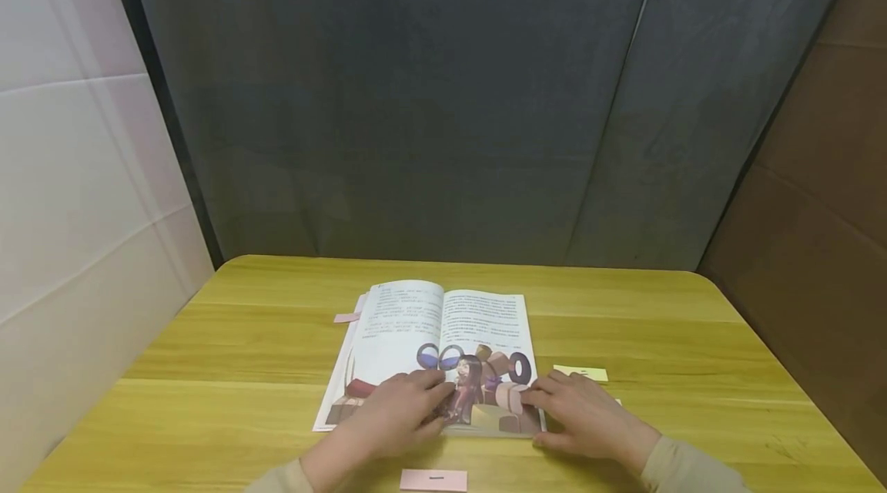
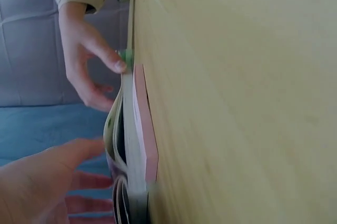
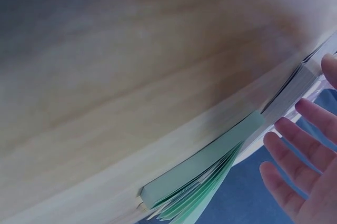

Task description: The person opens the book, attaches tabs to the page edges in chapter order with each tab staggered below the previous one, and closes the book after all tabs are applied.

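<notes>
An open book (image 1: pixel 481 323) with printed text and a coloured drawing across its lower half lies on the table. My left hand (image 1: pixel 405 410) rests over the lower middle of the spread, near the fold, its fingers extended. At the lower right edge of the book is my right hand (image 1: pixel 582 416), fingertips on the drawing and thumb by the corner. The right wrist view shows the fingers (image 3: pixel 303 142) of that hand spread and nearly straight beside the page block. A pink sticky note (image 1: pixel 346 317) sticks out from the book's left side.
A pink sticky-note pad (image 1: pixel 433 480) with a dark stroke lies in front of the book. To the right is a yellow pad (image 1: pixel 580 373), and a green pad (image 3: pixel 205 155) with fanned sheets is mostly hidden by my right hand in the head view. Grey cloth (image 1: pixel 416 100) hangs behind the table.
</notes>
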